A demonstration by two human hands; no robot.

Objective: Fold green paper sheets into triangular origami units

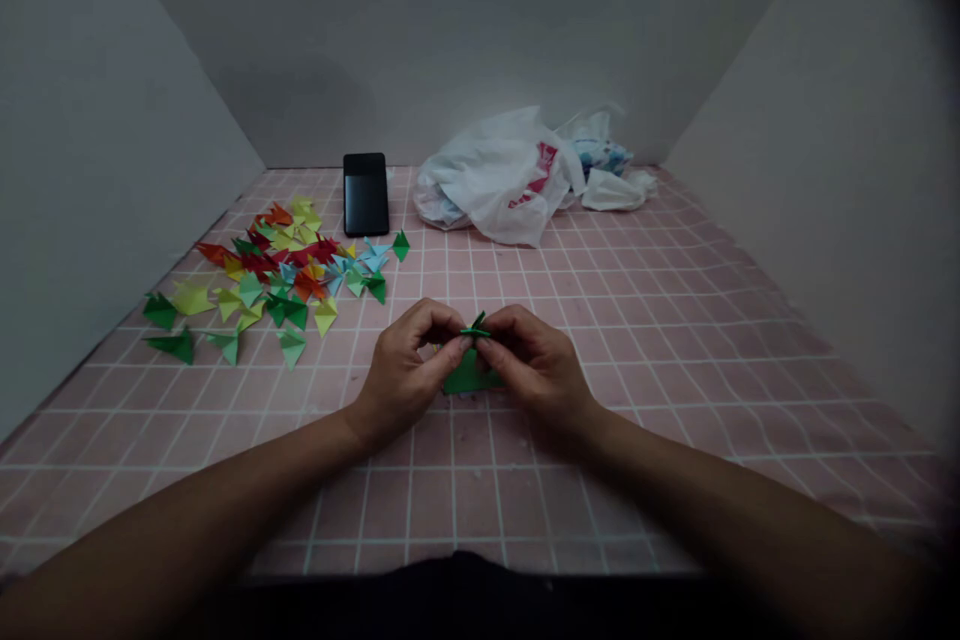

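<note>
Along the far left, a smooth grey wall panel [97, 170] is seen rising from a pink surface ruled with a white tile grid [660, 340]. On this surface, a loose scatter of small folded paper triangles [274, 270] in red, orange, yellow, lime, green and pale blue is spread, with the green and lime pieces lying nearest the person's hands. Behind the scatter, a flat black rectangular smartphone [366, 195] is placed near the far wall, although its exact tilt cannot be determined. Near the centre, the left hand [409, 365] is shown closed in a fingertip pinch, with the forearm extending from the lower left corner. A folded green paper piece [472, 372] is gripped between both hands, just in front of the person and well to the right of the scatter; a broad triangular flap is seen below the fingers, but contact with the surface cannot be determined. The right hand [540, 365] is closed in a matching pinch on the same piece. Farther back, a crumpled white plastic carrier bag with red print [495, 178] lies against a white bundle with blue markings [600, 160]. A second grey wall panel [832, 170] bounds the far right.
</note>
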